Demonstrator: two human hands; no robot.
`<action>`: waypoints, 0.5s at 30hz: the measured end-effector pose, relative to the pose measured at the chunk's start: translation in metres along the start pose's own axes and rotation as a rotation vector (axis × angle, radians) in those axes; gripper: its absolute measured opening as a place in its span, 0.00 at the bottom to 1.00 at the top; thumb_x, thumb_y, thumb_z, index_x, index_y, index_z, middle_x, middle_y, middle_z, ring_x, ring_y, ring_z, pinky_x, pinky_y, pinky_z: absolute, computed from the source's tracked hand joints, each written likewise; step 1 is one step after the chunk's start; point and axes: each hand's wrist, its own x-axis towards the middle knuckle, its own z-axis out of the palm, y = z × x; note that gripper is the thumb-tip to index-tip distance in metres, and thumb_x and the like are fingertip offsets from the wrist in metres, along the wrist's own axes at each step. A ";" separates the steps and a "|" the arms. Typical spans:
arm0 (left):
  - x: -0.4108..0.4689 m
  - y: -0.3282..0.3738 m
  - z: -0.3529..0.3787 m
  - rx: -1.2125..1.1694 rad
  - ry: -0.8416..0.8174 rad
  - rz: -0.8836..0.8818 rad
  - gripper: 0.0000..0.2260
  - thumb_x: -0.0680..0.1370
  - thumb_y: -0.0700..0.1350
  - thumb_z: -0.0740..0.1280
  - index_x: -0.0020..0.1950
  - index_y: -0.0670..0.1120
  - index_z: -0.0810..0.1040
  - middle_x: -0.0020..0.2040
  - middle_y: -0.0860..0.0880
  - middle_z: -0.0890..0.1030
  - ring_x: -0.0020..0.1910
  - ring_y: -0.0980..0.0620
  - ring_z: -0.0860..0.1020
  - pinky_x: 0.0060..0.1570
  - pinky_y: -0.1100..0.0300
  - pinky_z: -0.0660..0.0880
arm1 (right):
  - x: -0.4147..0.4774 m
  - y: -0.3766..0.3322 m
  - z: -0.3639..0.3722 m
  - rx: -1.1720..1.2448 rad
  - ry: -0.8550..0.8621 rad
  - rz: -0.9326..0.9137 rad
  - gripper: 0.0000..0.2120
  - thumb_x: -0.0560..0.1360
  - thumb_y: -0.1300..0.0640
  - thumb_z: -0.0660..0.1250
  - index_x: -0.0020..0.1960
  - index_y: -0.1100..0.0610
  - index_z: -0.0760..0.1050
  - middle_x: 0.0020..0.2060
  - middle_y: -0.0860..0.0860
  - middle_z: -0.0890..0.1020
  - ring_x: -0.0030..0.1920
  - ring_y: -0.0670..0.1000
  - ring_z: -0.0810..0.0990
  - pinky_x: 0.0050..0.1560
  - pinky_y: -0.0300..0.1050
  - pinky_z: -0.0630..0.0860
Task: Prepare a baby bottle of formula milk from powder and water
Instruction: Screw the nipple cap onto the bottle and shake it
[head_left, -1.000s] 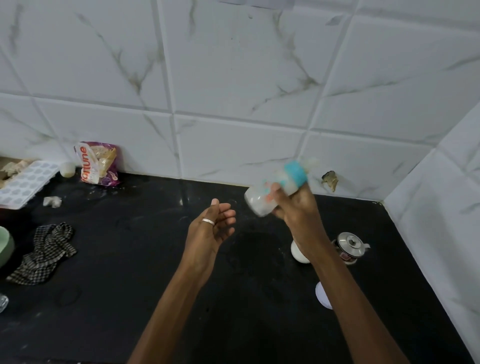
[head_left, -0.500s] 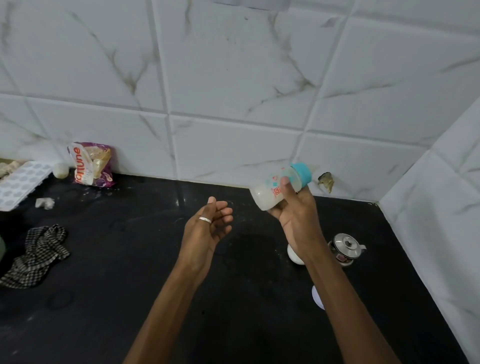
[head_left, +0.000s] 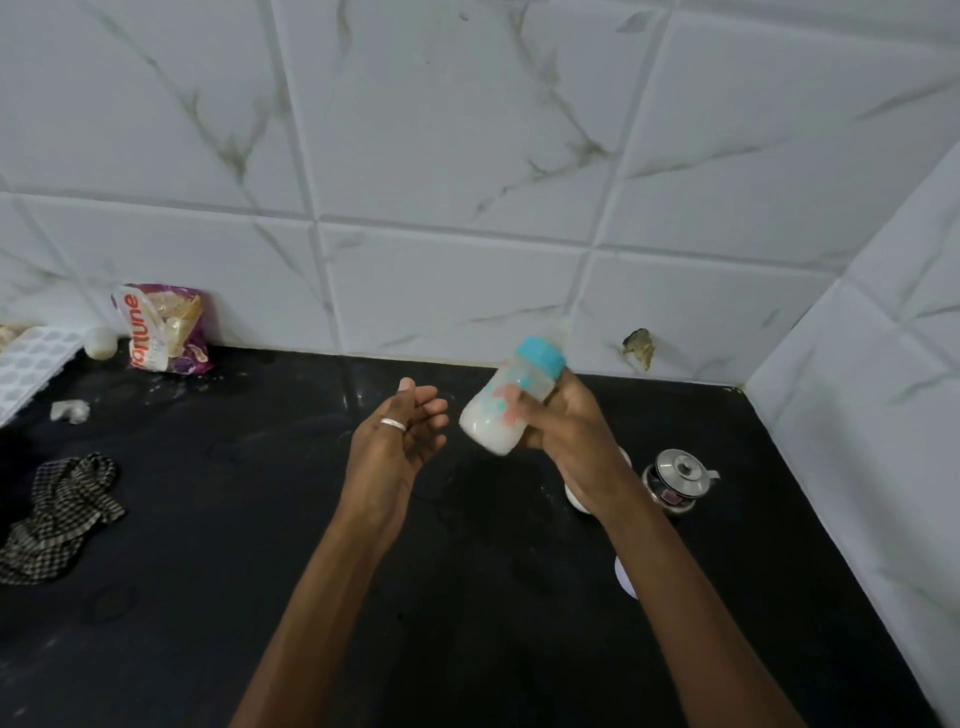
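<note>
Both hands are working mid-frame above the black counter (head_left: 218, 597): the right hand (head_left: 566, 436) is wrapping its fingers closed around the bottle (head_left: 501, 410), while the left hand (head_left: 397, 452) is hovering just beside it, fingers loosely spread and holding nothing. Compared with half a second ago, the bottle is sitting lower and blurring, its teal cap (head_left: 540, 356) tilting up-right and white liquid pooling at the base. Judged from this, shaking is underway with powder and water already in, so the task is nearing its end.
</note>
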 end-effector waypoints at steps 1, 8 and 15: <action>0.000 0.000 0.001 -0.003 0.005 0.002 0.23 0.73 0.61 0.71 0.56 0.44 0.84 0.47 0.47 0.86 0.46 0.52 0.84 0.48 0.56 0.81 | 0.000 0.000 -0.001 0.116 0.060 -0.019 0.21 0.74 0.52 0.74 0.65 0.54 0.75 0.51 0.49 0.85 0.57 0.53 0.85 0.51 0.53 0.84; -0.001 0.002 0.001 0.012 0.005 0.009 0.18 0.78 0.58 0.69 0.55 0.44 0.83 0.47 0.48 0.86 0.45 0.54 0.84 0.48 0.58 0.82 | -0.014 0.014 -0.002 -0.018 -0.033 0.021 0.22 0.74 0.54 0.74 0.66 0.54 0.75 0.52 0.49 0.86 0.56 0.52 0.85 0.51 0.52 0.84; -0.003 -0.001 0.006 0.028 0.015 0.002 0.16 0.81 0.57 0.68 0.55 0.45 0.83 0.48 0.48 0.86 0.45 0.54 0.84 0.47 0.58 0.81 | -0.021 0.025 0.000 0.022 0.044 0.017 0.24 0.74 0.51 0.76 0.68 0.51 0.74 0.53 0.48 0.85 0.57 0.51 0.85 0.51 0.51 0.84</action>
